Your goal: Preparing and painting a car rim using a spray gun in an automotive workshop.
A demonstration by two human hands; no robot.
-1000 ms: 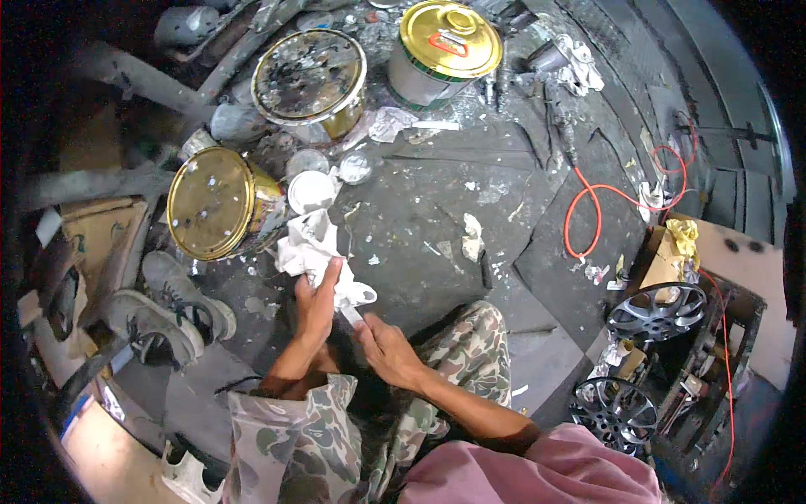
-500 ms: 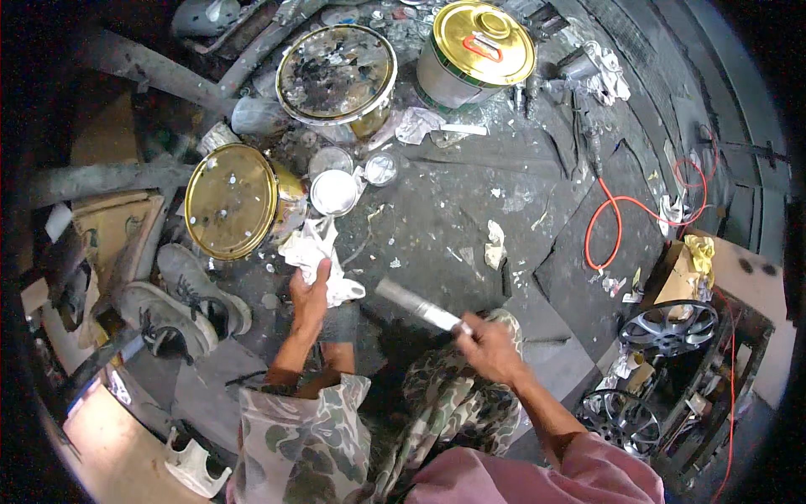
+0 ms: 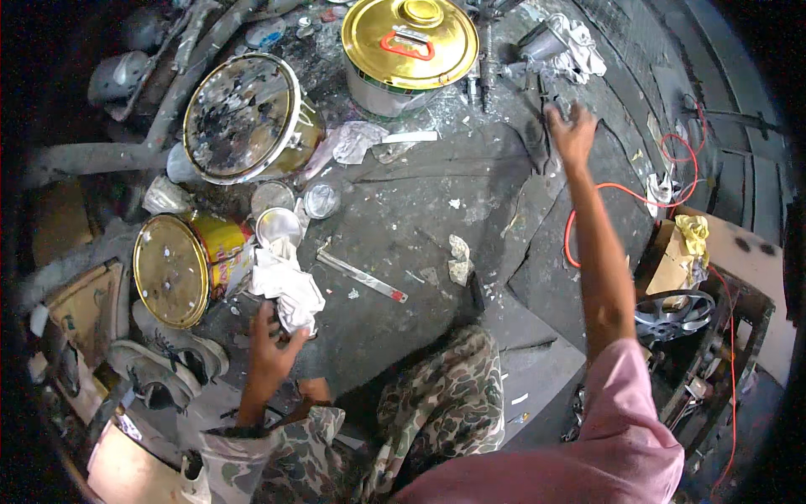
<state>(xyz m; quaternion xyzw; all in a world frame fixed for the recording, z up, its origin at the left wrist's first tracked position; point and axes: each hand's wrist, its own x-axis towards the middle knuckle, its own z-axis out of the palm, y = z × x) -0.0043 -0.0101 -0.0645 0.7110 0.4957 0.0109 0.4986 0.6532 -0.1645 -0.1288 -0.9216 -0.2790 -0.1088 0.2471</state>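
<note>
Where the white cloth [image 3: 290, 290] lies: crumpled on the floor [image 3: 411, 202], beside a gold-lidded tin [image 3: 189, 269]; likely light and soft, best pinched by a raised fold.
Left hand [image 3: 273, 359]: at the cloth's near edge, fingers and thumb apart; I can't tell whether they touch it.
Right hand [image 3: 573, 139]: outstretched near a dark tool [image 3: 541, 144], fingers spread.
Metal strip [image 3: 361, 275]: flat, likely stiff; lift by an end.

Worn on a person's head, the left of two side-by-side fisheye cameras looks steeply down past a pink shirt [image 3: 546, 462] and camouflage trousers [image 3: 441, 386] onto a dark floor [image 3: 399, 206]. The wide, upright view sits close over the body, taking in both left hand [image 3: 270, 353] and right hand [image 3: 573, 139], straight edges bowing toward its darkened rim.
</note>
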